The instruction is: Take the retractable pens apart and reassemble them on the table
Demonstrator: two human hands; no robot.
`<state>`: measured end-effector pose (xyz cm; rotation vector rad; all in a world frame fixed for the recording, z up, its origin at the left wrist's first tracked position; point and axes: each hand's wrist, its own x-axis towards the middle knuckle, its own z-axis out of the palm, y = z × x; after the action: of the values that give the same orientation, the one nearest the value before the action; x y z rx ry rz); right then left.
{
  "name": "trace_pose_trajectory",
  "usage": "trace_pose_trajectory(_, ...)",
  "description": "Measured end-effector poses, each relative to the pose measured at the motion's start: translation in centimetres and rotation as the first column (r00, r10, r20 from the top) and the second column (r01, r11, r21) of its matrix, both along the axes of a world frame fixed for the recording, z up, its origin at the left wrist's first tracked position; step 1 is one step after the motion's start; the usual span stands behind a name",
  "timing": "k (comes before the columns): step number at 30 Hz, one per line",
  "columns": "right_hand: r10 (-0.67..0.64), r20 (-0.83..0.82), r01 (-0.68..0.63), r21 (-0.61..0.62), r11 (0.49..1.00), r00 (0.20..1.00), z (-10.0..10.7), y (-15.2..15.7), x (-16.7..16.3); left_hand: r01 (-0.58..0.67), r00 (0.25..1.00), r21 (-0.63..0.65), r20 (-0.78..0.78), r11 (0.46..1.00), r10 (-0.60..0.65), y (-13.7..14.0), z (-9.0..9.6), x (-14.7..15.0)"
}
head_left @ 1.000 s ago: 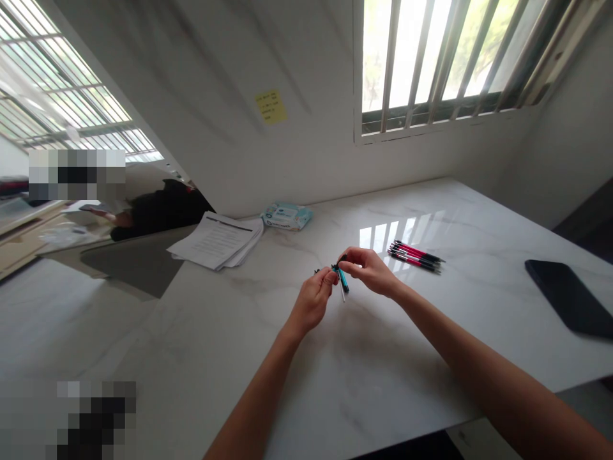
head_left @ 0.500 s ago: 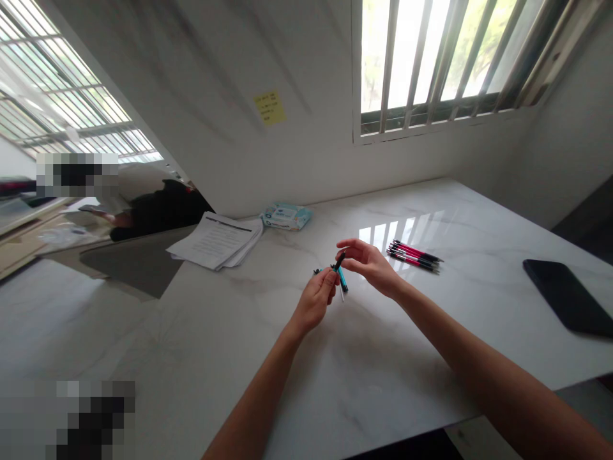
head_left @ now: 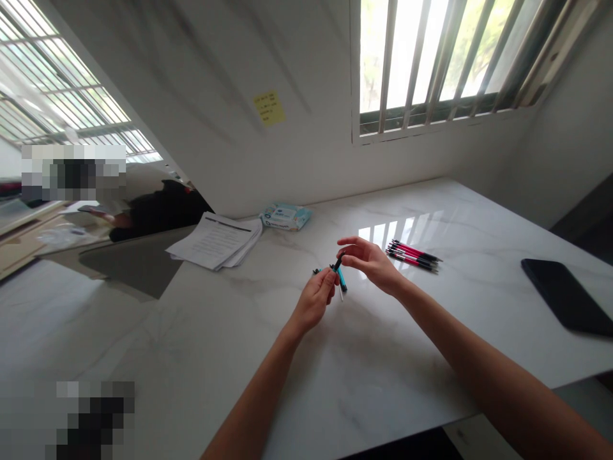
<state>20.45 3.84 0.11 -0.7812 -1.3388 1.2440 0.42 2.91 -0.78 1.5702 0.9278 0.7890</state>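
My left hand (head_left: 317, 298) is closed round a pen (head_left: 338, 262) whose black end points up and away; the rest of its barrel is mostly hidden by the fingers. At that black end, the thumb and a finger of my right hand (head_left: 366, 260) pinch the pen, while the index finger stays raised above it. Just beyond the left hand, a teal pen (head_left: 341, 280) with a black end lies on the table, partly covered. Beside it is a thin white stick (head_left: 341, 294), perhaps a refill. A small dark and teal piece (head_left: 315, 272) peeks out left of the knuckles.
Several red and black pens (head_left: 412, 254) lie together right of my hands. A black phone-like slab (head_left: 567, 295) rests farther right on the marbled table (head_left: 393, 358). Printed papers (head_left: 215, 239) and a wipes pack (head_left: 286, 217) are at the back left. Another person (head_left: 158, 207) sits beyond the divider.
Almost nothing differs. Both hands hold nearly the same pose at the pen, and the view has shifted very slightly.
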Motion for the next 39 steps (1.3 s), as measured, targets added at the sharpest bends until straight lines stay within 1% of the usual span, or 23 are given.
trace_pose_trajectory(2,0.023,-0.019,-0.023,0.008,1.0,1.0,0.0,0.0,0.0,0.003,1.0,-0.002,0.002,1.0,-0.003,0.0,0.0,0.0)
trace_pose_trajectory(6,-0.023,-0.001,0.023,0.007,1.0,1.0,0.2,-0.1,0.0,0.012,1.0,-0.001,0.007,1.0,-0.012,0.0,-0.1,-0.1)
trace_pose_trajectory(10,0.028,-0.052,-0.028,-0.002,1.0,0.998,0.4,-0.1,0.2,0.012,1.0,-0.002,0.006,1.0,-0.012,0.1,-0.2,-0.1)
trace_pose_trajectory(13,0.0,-0.032,-0.001,-0.011,1.0,0.999,0.5,-0.1,0.2,0.014,1.0,-0.007,0.005,1.0,-0.014,0.1,-0.2,0.0)
trace_pose_trajectory(17,0.034,-0.09,-0.036,-0.018,0.999,0.995,0.5,-0.2,0.2,0.016,1.0,0.004,-0.007,1.0,-0.016,0.1,-0.1,0.0)
trace_pose_trajectory(20,-0.01,-0.043,0.009,-0.035,0.999,0.999,0.5,-0.1,0.3,0.016,1.0,0.0,-0.01,1.0,-0.016,0.1,-0.1,0.0)
trace_pose_trajectory(22,-0.014,-0.025,0.013,-0.047,0.999,1.0,0.4,-0.1,0.3,0.018,1.0,-0.006,-0.009,1.0,-0.018,0.1,-0.1,0.0)
trace_pose_trajectory(25,-0.007,-0.088,0.003,-0.045,0.999,0.996,0.5,0.0,0.5,0.024,0.999,-0.044,0.023,0.999,-0.023,0.1,-0.1,0.1)
trace_pose_trajectory(28,-0.042,-0.162,0.036,-0.04,0.999,0.986,0.8,-0.1,0.7,0.047,0.995,-0.096,0.087,0.994,-0.038,0.0,0.0,0.2)
trace_pose_trajectory(31,-0.056,-0.218,0.049,-0.04,0.998,0.974,1.5,-0.3,1.1,0.068,0.993,-0.079,0.106,0.995,-0.06,-0.2,0.3,0.3)
trace_pose_trajectory(33,-0.079,-0.223,0.073,-0.037,0.997,0.972,2.0,-0.4,1.5,0.083,0.992,-0.046,0.098,0.995,-0.078,-0.3,0.5,0.4)
trace_pose_trajectory(35,-0.132,-0.201,0.128,-0.033,0.991,0.971,2.5,-0.3,2.2,0.095,0.992,-0.031,0.087,0.995,-0.092,-0.3,0.7,0.3)
trace_pose_trajectory(37,-0.22,-0.174,0.219,-0.025,0.975,0.96,2.6,0.0,3.1,0.095,0.992,-0.039,0.087,0.995,-0.091,-0.3,0.9,0.2)
trace_pose_trajectory(39,-0.308,-0.133,0.308,-0.019,0.951,0.942,2.2,0.6,4.0,0.083,0.991,-0.063,0.114,0.995,-0.076,-0.2,1.0,0.1)
